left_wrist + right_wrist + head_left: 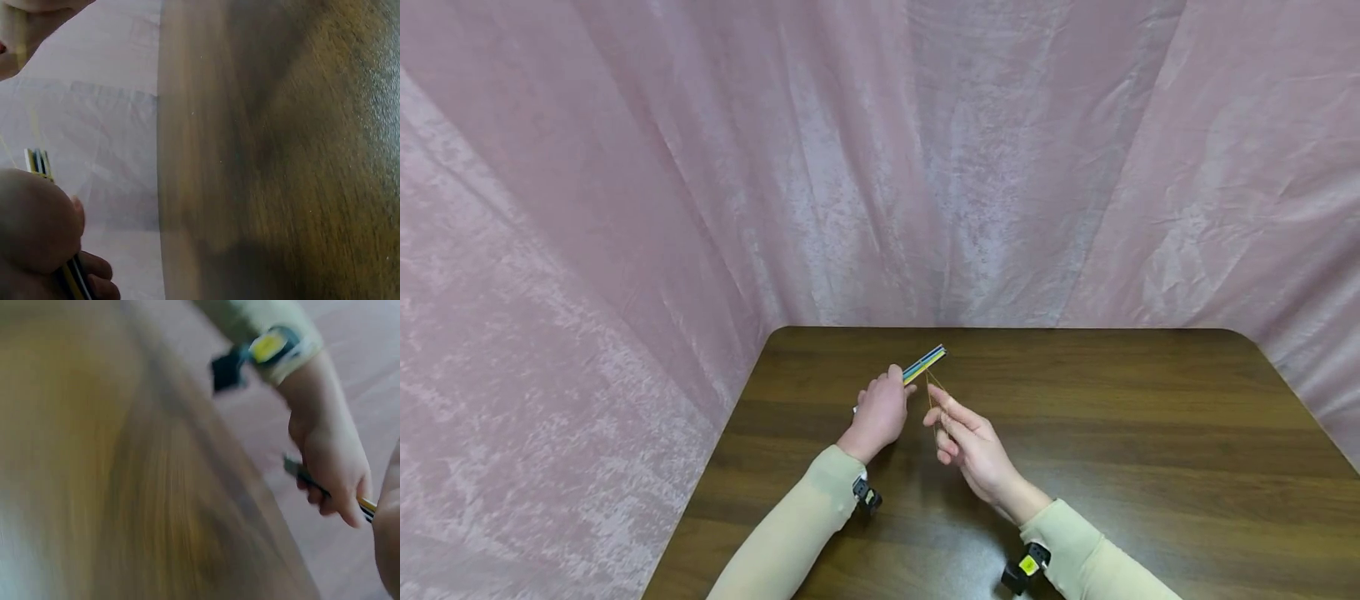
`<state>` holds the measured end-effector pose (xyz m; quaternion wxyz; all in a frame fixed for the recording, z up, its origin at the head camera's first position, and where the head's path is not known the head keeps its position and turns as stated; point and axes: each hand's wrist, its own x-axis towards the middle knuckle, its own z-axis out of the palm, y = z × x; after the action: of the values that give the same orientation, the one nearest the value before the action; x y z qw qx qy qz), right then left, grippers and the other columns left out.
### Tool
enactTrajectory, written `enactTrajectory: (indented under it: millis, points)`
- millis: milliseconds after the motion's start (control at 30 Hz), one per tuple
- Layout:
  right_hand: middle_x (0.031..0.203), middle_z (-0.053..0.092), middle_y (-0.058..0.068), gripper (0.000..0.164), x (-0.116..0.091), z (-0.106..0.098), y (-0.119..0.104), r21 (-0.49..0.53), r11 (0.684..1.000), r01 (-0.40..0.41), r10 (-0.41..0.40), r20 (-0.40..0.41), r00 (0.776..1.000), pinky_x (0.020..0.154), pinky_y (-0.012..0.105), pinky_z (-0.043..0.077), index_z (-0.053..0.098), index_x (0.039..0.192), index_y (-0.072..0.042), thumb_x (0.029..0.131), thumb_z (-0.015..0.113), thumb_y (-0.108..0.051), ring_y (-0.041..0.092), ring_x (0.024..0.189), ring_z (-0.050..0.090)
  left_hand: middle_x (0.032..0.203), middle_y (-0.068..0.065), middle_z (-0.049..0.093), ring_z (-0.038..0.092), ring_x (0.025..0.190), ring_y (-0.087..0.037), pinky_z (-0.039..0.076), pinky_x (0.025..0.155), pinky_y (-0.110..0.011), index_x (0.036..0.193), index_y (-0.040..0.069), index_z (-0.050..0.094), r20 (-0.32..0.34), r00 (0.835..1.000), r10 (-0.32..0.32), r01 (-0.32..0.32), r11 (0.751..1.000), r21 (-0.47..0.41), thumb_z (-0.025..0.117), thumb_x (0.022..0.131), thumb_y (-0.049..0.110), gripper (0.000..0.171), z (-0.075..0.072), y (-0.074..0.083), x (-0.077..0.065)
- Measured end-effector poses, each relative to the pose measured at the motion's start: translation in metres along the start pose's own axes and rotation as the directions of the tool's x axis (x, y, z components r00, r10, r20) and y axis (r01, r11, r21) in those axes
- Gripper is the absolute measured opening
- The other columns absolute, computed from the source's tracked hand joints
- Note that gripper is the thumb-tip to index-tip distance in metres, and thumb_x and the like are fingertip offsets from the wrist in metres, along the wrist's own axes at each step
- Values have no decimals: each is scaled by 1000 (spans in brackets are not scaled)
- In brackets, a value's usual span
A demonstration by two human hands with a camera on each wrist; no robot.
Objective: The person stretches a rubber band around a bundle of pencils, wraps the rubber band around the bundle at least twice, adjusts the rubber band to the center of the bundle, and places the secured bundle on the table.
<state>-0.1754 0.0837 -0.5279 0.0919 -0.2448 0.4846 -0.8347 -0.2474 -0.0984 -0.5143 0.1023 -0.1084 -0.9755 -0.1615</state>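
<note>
A bundle of thin, pencil-like sticks, blue, yellow and pale, slants up to the right over the far part of the table. My left hand grips its lower part, and in the left wrist view the stick ends poke out past the thumb. Yellow loops of band cross the sticks there. To the right, my right hand holds a thin tan rubber band, drawn out from the bundle toward its curled fingers. The right wrist view catches the bundle's other end behind my left hand.
Both hands are over a dark brown wooden table with rounded far corners. Pink velvety curtain hangs behind it and along the left side. A small black camera sits at the left wrist, another at the right.
</note>
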Motion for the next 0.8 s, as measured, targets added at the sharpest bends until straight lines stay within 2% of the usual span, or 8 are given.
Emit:
enactTrajectory:
  millis: [67,167,233,267,333,400,633,800]
  points:
    - [118,60,-1,51,1,5,0,279,959,-37,42,-13,999,67,14,46,36,168,-24,118,37,-15,0,68,43,83,-9,63,67,80,-35,46,61,-46,104,6,52,-30,1000,-7,6,1000,-20,64,108,31,28,0,1,1]
    - [123,63,-2,51,4,11,-1,599,799,-54,99,-43,994,73,8,46,33,168,-29,117,35,-21,-3,73,50,85,-10,65,66,79,-33,46,61,-45,104,6,53,-68,998,-12,10,1000,-21,64,108,31,27,1,1,2]
    - [124,67,-1,46,9,14,-3,720,693,-39,144,-85,986,75,7,47,41,162,-23,117,35,-24,-1,75,54,86,-9,65,66,79,-32,45,61,-44,104,7,53,-87,996,-9,9,1000,-9,65,108,31,27,1,1,2]
    - [123,69,-1,43,11,14,-4,753,657,-32,173,-110,979,74,6,47,45,158,-19,116,36,-25,-1,75,56,87,-9,65,66,80,-32,45,62,-44,103,7,54,-96,995,-5,6,1000,1,65,108,31,27,1,0,3]
    - [121,73,0,40,16,15,-6,781,624,-27,234,-153,960,74,6,48,52,149,-11,114,39,-28,0,74,58,87,-9,65,66,81,-32,45,63,-44,104,7,54,-109,994,7,-6,1000,9,66,107,31,27,1,-1,2]
    - [118,75,1,39,20,14,-7,776,630,-36,286,-189,940,75,6,49,57,141,-7,113,42,-30,-1,72,59,88,-8,64,64,82,-31,44,65,-43,104,7,55,-124,992,33,-31,999,20,67,107,31,26,2,-3,2]
    - [103,79,0,36,28,5,-11,646,758,-95,378,-316,870,69,4,48,66,122,-3,112,49,-33,-6,66,59,91,-4,62,59,84,-27,42,70,-42,108,9,58,-197,964,176,-161,983,93,75,102,28,26,5,-11,-1]
    - [98,77,-1,38,29,1,-15,569,811,-137,376,-328,867,68,5,49,65,126,-4,111,52,-35,-7,66,61,94,-4,62,58,85,-25,43,73,-41,111,9,59,-193,953,232,-212,970,120,74,103,27,25,0,-13,-1]
